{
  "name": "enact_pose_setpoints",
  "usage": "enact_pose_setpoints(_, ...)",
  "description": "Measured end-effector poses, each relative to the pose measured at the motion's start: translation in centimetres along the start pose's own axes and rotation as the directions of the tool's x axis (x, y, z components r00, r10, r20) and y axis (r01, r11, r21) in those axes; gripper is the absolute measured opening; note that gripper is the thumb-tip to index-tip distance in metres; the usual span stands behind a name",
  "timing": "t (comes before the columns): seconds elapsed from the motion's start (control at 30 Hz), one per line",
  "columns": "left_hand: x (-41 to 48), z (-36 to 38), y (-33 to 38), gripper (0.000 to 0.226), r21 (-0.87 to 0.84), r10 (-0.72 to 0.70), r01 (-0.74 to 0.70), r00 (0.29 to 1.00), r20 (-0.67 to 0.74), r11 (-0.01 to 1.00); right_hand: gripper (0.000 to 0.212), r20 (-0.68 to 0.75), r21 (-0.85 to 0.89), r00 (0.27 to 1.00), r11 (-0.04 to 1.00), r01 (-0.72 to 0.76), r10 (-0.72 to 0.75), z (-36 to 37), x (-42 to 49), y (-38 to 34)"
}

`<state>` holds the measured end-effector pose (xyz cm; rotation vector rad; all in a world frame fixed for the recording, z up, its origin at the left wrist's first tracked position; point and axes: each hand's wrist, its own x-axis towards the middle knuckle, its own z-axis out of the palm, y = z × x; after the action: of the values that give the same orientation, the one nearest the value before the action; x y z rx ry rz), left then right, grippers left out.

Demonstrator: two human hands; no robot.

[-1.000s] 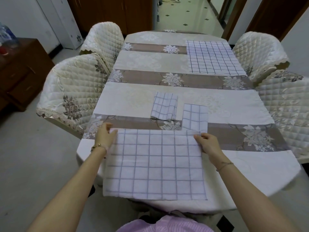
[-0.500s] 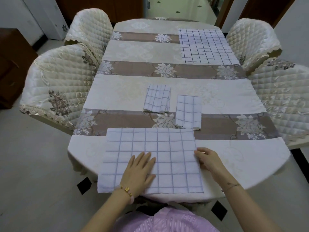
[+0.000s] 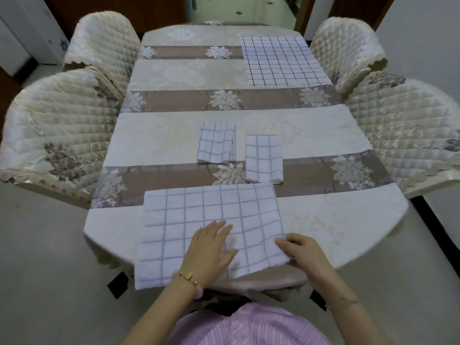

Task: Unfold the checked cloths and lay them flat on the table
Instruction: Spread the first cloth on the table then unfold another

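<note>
cloths, total: four checked ones, all on the tabletop (image 3: 154, 140)
opened out: two. The near cloth (image 3: 189, 220) has pale blue lines and lies at the near edge, right in front of the person, with its near left part hanging over the edge. The far cloth (image 3: 281, 61) has darker lines and lies flat at the far right.
folded: two small ones side by side mid-table, close but not touching. The left folded cloth (image 3: 216, 143) sits a bit farther back. The right folded cloth (image 3: 263, 158) has its near end just beside the far edge of the near cloth.
hands: two
left hand (image 3: 211, 247): grip spread, palm down flat on the near cloth, a beaded bracelet (image 3: 188, 276) on the wrist
right hand (image 3: 301, 252): grip curled onto the near cloth's right edge close to the near corner, looks like it's pinching the cloth there
chairs: four, all in cream quilted covers. Two on the left (image 3: 54, 130) (image 3: 102, 38) and two on the right (image 3: 408, 125) (image 3: 346, 46), pushed up against the table.
surface: long table with rounded ends, under a tablecloth in cream and brown bands with white flower prints
room: pale grey floor (image 3: 44, 257), white walls, dark wood at the far end, and a doorway (image 3: 244, 8) showing light tiles with small dark diamonds
</note>
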<state>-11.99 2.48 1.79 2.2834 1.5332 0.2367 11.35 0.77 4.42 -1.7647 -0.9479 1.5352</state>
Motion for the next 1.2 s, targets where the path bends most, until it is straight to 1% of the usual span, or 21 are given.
enact_pose_setpoints(0.07, 0.4, -1.2, 2.0, 0.069, -0.200, 0.025, -0.023, 1.000, 0.009, 0.980, 0.031, 0.008, 0.053, 1.000, 0.999, 0.004, -0.004, 0.5, 0.1, -0.7)
enact_pose_setpoints(0.13, 0.8, -2.0, 3.8, 0.071, -0.323, 0.035, -0.034, 0.999, -0.002, 0.946, 0.023, 0.024, 0.093, 0.999, 0.995, 0.027, -0.029, 1.2, 0.1, -1.5)
enact_pose_setpoints(0.23, 1.1, -2.4, 5.4, 0.074, -0.494, -0.014, 0.025, 1.000, 0.027, 0.869, 0.042, 0.065, 0.135, 0.997, 0.990, 0.039, -0.048, 2.1, 0.1, -2.4)
enact_pose_setpoints(0.27, 1.2, -2.5, 5.6, 0.068, -0.540, -0.040, 0.052, 0.999, 0.034, 0.840, 0.045, 0.075, 0.143, 0.996, 0.989, 0.047, -0.058, 2.3, 0.2, -2.6)
enact_pose_setpoints(0.33, 1.4, -2.4, 5.5, 0.046, -0.611, -0.099, 0.075, 0.995, -0.005, 0.788, 0.043, 0.090, 0.140, 0.993, 0.988, 0.065, -0.078, 2.7, 0.2, -3.0)
enact_pose_setpoints(0.43, 1.7, -3.3, 4.9, 0.009, -0.669, -0.173, 0.060, 0.980, -0.103, 0.741, 0.026, 0.105, 0.139, 0.989, 0.986, 0.093, -0.108, 2.9, 0.3, -3.6)
enact_pose_setpoints(0.5, 2.0, -4.2, 4.1, 0.018, -0.693, -0.241, 0.060, 0.956, -0.168, 0.719, 0.026, 0.101, 0.154, 0.987, 0.982, 0.112, -0.128, 2.7, 0.5, -4.2)
enact_pose_setpoints(0.6, 2.7, -6.1, 2.1, 0.012, -0.755, -0.372, 0.084, 0.902, -0.220, 0.650, 0.039, 0.091, 0.173, 0.983, 0.974, 0.143, -0.160, 1.5, 1.2, -4.9)
enact_pose_setpoints(0.63, 2.9, -6.8, 1.2, 0.013, -0.795, -0.418, 0.084, 0.881, -0.224, 0.601, 0.040, 0.078, 0.178, 0.984, 0.973, 0.145, -0.161, 1.0, 1.4, -5.1)
enact_pose_setpoints(0.7, 3.3, -8.5, -0.8, 0.012, -0.853, -0.495, 0.073, 0.838, -0.228, 0.516, 0.031, 0.052, 0.208, 0.986, 0.968, 0.143, -0.157, -0.2, 2.1, -5.6)
enact_pose_setpoints(0.77, 3.5, -10.1, -3.0, 0.011, -0.882, -0.565, 0.080, 0.794, -0.226, 0.465, 0.022, 0.030, 0.249, 0.990, 0.960, 0.126, -0.138, -1.3, 3.0, -6.0)
enact_pose_setpoints(0.8, 3.6, -10.9, -4.1, 0.012, -0.891, -0.598, 0.087, 0.770, -0.223, 0.445, 0.023, 0.018, 0.268, 0.991, 0.956, 0.120, -0.130, -1.7, 3.6, -6.1)
enact_pose_setpoints(0.83, 3.8, -11.6, -5.3, 0.014, -0.897, -0.629, 0.104, 0.747, -0.214, 0.429, 0.030, 0.005, 0.289, 0.992, 0.950, 0.117, -0.124, -2.2, 4.3, -6.3)
enact_pose_setpoints(0.87, 3.9, -12.2, -6.4, 0.015, -0.899, -0.653, 0.127, 0.730, -0.202, 0.419, 0.036, -0.010, 0.311, 0.994, 0.944, 0.106, -0.109, -2.6, 5.1, -6.6)
enact_pose_setpoints(0.9, 4.0, -12.8, -7.6, 0.015, -0.896, -0.674, 0.157, 0.714, -0.187, 0.414, 0.036, -0.020, 0.337, 0.995, 0.936, 0.100, -0.099, -3.0, 5.9, -6.8)
enact_pose_setpoints(0.97, 4.4, -13.9, -9.6, 0.014, -0.885, -0.699, 0.214, 0.697, -0.157, 0.412, 0.023, -0.050, 0.387, 0.996, 0.918, 0.089, -0.075, -3.6, 7.5, -7.5)
enact_pose_setpoints(1.03, 4.9, -14.6, -11.1, 0.012, -0.879, -0.717, 0.242, 0.681, -0.148, 0.411, 0.021, -0.092, 0.397, 0.994, 0.914, 0.086, -0.053, -3.8, 9.1, -8.2)
enact_pose_setpoints(1.1, 5.7, -15.2, -12.0, 0.003, -0.875, -0.753, 0.281, 0.645, -0.132, 0.394, 0.035, -0.129, 0.346, 0.990, 0.933, 0.101, -0.060, -3.7, 10.4, -9.1)
enact_pose_setpoints(1.13, 6.0, -15.4, -12.6, 0.005, -0.867, -0.754, 0.296, 0.644, -0.130, 0.402, 0.042, -0.152, 0.290, 0.986, 0.951, 0.110, -0.068, -3.7, 11.1, -9.5)
enact_pose_setpoints(1.17, 6.4, -15.5, -13.1, 0.010, -0.861, -0.754, 0.307, 0.645, -0.124, 0.405, 0.043, -0.175, 0.225, 0.981, 0.967, 0.120, -0.081, -3.6, 11.6, -9.9)
enact_pose_setpoints(1.2, 6.8, -15.5, -13.8, 0.009, -0.851, -0.747, 0.323, 0.655, -0.115, 0.414, 0.039, -0.194, 0.167, 0.977, 0.978, 0.126, -0.093, -3.6, 12.3, -10.4)
